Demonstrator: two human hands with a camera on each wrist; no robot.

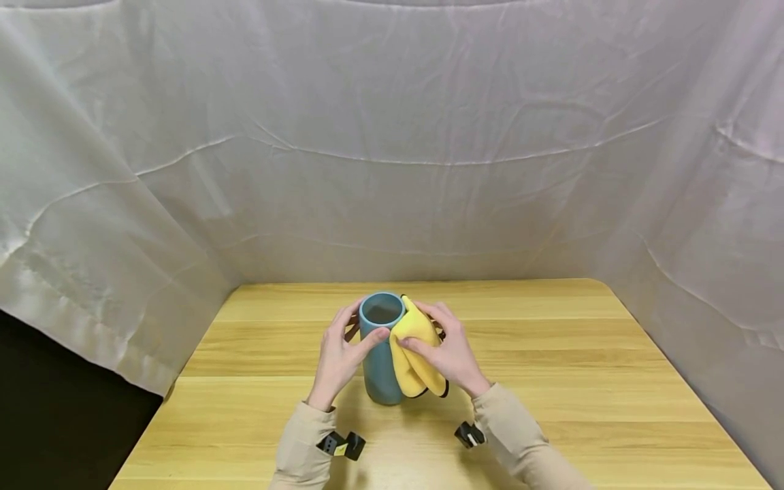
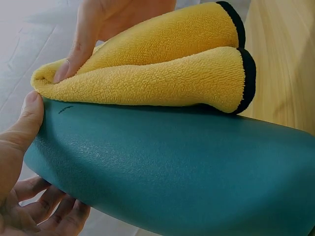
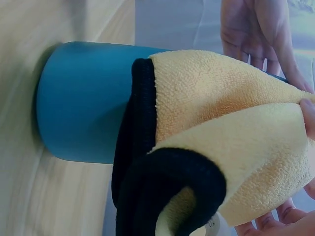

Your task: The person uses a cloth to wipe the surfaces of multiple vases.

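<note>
Vase [image 1: 381,371] stands on the desk [image 1: 551,408], nearer its left edge; left hand [image 1: 338,350] curls its fingers [image 2: 51,204] round the top, right hand [image 1: 453,348] pinches yellow cloth [image 1: 402,367], best pressed flat.

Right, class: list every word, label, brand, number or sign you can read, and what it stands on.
None can be read.
Blue container: short dark mark, illegible.
Left wrist device: yellow label, too small.
Right wrist device: white patch, too small.
Pale object by the yellow cloth: faint marks, too blurred.
</note>
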